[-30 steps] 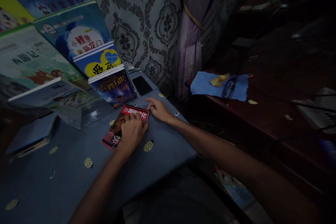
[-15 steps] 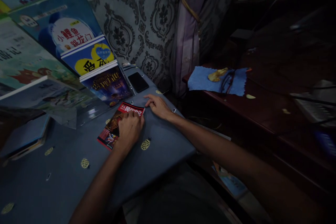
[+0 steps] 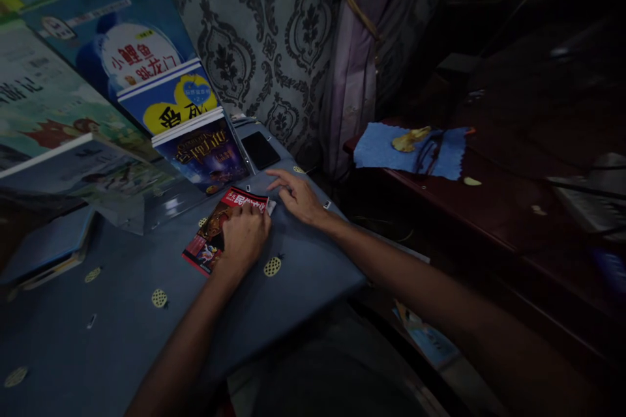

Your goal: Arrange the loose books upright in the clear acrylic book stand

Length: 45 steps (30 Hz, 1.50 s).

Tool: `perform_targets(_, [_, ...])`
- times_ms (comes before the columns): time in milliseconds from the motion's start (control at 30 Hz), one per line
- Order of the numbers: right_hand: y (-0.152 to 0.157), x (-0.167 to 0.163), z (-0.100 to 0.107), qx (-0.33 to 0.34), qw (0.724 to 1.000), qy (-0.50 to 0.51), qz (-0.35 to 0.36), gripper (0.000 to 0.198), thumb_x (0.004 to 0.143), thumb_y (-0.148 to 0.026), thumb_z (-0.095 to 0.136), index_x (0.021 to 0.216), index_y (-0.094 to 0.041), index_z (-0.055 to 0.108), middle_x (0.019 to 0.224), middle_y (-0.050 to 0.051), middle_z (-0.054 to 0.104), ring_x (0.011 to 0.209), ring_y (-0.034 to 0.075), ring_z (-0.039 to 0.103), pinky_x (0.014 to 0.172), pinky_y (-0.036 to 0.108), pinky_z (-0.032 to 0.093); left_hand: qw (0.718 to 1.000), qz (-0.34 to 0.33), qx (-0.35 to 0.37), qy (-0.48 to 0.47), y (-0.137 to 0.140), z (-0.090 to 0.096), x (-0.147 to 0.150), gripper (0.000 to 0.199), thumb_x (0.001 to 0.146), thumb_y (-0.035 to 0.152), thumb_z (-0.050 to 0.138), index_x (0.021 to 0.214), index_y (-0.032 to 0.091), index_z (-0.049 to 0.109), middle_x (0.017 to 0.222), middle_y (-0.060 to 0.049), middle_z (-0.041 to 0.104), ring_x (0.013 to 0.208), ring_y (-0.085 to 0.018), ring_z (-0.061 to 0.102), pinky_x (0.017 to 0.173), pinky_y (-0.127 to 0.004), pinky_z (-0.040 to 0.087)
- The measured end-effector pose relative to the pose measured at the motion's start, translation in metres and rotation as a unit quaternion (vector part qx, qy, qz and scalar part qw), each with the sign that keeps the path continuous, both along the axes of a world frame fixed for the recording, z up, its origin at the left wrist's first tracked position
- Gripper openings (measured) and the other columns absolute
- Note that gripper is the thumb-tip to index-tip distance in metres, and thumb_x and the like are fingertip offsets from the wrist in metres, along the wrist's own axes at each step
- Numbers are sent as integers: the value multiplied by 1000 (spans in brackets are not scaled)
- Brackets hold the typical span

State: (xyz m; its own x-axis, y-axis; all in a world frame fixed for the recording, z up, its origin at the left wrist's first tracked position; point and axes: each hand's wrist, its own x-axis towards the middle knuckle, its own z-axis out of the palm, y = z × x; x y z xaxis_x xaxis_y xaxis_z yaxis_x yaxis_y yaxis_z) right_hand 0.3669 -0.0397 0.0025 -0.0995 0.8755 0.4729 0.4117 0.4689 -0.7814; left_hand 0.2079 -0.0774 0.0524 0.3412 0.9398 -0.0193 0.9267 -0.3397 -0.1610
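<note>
Head view: On a grey-blue tablecloth printed with yellow pineapples (image 3: 124, 345), a left hand (image 3: 246, 232) lies over a thin, rectangular red-and-black paper booklet (image 3: 212, 234), between eight and nine o'clock from the frame's centre, apparently to keep it flat and steady. The fingers bend over the cover; whether they pinch anything cannot be told. The right hand (image 3: 299, 197), at two o'clock from the booklet, is loosely spread near its corner, grasping nothing visible. Toward eleven o'clock, colourful paper-covered picture books (image 3: 147, 55) lean upright, likely so their covers face out; a flat black rectangular slab (image 3: 261, 150) lies at one o'clock. Compared with half a second earlier, the right fingers are splayed wider, and more pale page edge shows at the booklet's two o'clock corner.
</note>
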Motion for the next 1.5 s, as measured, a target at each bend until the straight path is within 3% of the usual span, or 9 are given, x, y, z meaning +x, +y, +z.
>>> perform_targets(133, [-5,-4,2,2,998,-57,26,55,86,-14,49,140,-22,56,90,0,77,77,18,67,76,29,49,1000,-1,-4,2,-1,-3,-1,47,104,34,32,114,9,70,116,-19,68,110,-31,64,82,-38,54])
perform_targets(300, [-8,-12,-2,-33,988,-143,35,37,88,-20,54,121,-22,70,87,3,76,76,20,67,72,30,47,999,-24,-11,-24,3,2,-12,42,104,34,36,112,12,71,118,-17,69,112,-29,64,87,-37,53])
perform_targets(433, [-9,-16,-7,-30,989,-142,28,34,91,-21,53,120,-21,71,89,4,76,78,20,67,75,30,48,990,-67,-71,-100,8,9,-47,38,104,29,37,106,17,73,116,-11,73,109,-24,67,96,-34,50])
perform_targets(500, [-9,-16,-10,-22,989,-142,34,33,92,-22,53,120,-20,70,94,5,76,83,22,66,81,33,49,988,-51,-75,-126,5,10,-73,36,103,30,40,108,19,73,120,-9,73,111,-24,66,97,-33,50])
perform_targets(700, [-2,-16,-22,5,987,-147,61,33,96,-24,50,126,-21,65,110,8,75,101,27,63,95,44,51,982,-21,-66,-173,-35,3,-126,33,100,40,49,115,21,72,127,-8,69,115,-24,65,99,-35,51])
perform_targets(900, [3,-15,-31,18,980,-159,115,40,94,-25,51,133,-23,61,132,7,67,124,29,57,110,54,44,994,-13,-45,-99,-77,-6,-111,58,88,56,66,133,21,60,141,-14,58,134,-35,50,101,-46,51])
perform_targets(1067, [4,-15,-34,26,978,-168,117,42,93,-25,51,134,-23,61,133,8,68,124,31,58,109,56,45,997,3,-30,-69,-89,-12,-89,66,87,55,68,137,14,54,142,-18,55,135,-37,47,108,-49,46])
perform_targets(1300, [3,-16,-33,26,979,-163,117,38,92,-23,54,127,-21,65,131,10,68,122,30,59,109,52,44,999,21,-21,-41,-91,-13,-69,42,95,46,56,123,14,63,132,-18,61,123,-34,54,95,-43,53])
perform_targets(1500, [1,-17,-31,34,977,-175,115,37,91,-22,55,126,-22,65,130,9,69,121,30,59,108,50,45,997,7,-47,-69,-88,-1,-68,25,98,33,50,103,16,68,115,-13,70,110,-28,64,89,-36,53])
